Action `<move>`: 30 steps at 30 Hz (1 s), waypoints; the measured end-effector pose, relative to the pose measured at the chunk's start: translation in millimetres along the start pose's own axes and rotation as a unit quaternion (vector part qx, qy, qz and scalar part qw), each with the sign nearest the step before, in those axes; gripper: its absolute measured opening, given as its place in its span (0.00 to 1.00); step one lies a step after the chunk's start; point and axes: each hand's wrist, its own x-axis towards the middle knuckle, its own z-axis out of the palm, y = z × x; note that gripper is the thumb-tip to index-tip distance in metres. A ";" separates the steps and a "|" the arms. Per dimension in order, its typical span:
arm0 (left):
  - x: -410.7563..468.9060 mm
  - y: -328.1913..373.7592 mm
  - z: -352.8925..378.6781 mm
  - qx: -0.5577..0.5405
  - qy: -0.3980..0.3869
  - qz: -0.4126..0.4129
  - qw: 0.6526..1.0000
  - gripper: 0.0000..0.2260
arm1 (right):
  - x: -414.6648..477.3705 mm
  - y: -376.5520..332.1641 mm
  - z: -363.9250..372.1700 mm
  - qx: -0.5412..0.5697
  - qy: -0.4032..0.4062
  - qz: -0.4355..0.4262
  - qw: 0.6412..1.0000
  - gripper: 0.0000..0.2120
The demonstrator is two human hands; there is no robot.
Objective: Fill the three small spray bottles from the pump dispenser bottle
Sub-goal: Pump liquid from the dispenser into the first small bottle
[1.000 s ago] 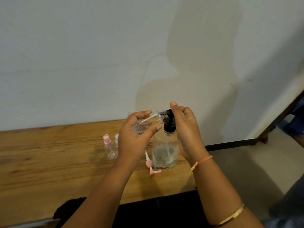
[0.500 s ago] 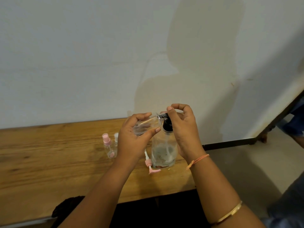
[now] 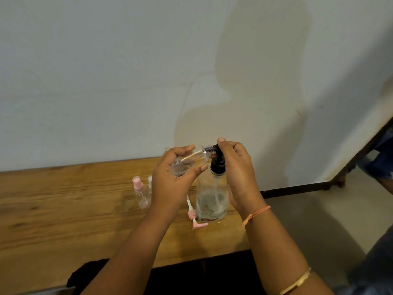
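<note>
Head view, looking down at a wooden table (image 3: 63, 209) set against a pale wall (image 3: 127, 71).

Left hand (image 3: 170, 184): clamped on an uncapped small spray bottle (image 3: 192, 158), fingers over the top, thumb under. The bottle is held up off the table, tipped almost flat, with its base in the palm and its open threaded neck sticking out of the hand to the right.

Right hand (image 3: 239, 173): fingers curled round the black pump head (image 3: 217, 161) of the pump dispenser bottle (image 3: 212, 194), one fingertip (image 3: 221, 140) on top of it. The palm lies along the right side of the bottle.

Spout and neck: the small bottle's neck meets the pump spout between the two hands. Whether the spout sits inside the neck or only touches it cannot be told at this sharpness.

Dispenser: clear body, upright on the table near the front right corner, with liquid in the lower part only.

On the table:
- a loose pink sprayer top (image 3: 194, 217) with its white dip tube lies flat, just left of the dispenser base and below the left wrist.
- a second small bottle (image 3: 142, 195) stands upright with its pink cap on, left of the left hand.
- a third small bottle (image 3: 150, 182) stands just behind the second, mostly hidden by the left hand.

Right arm: an orange thread band (image 3: 255, 213) at the wrist and a gold bangle (image 3: 295, 282) further up the forearm.
</note>
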 end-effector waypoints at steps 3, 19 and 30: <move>-0.1 -1.8 0.2 -0.005 -0.001 -0.007 1.000 0.18 | 0.6 1.9 -0.4 -0.007 0.000 -0.013 1.000 0.08; -1.3 0.6 1.5 -0.016 0.000 -0.022 1.000 0.17 | -2.2 -1.2 1.8 -0.044 -0.005 -0.024 0.999 0.21; -0.3 -0.6 0.5 0.006 -0.004 -0.017 1.000 0.16 | 1.5 -2.2 3.2 -0.085 0.016 -0.088 0.992 0.10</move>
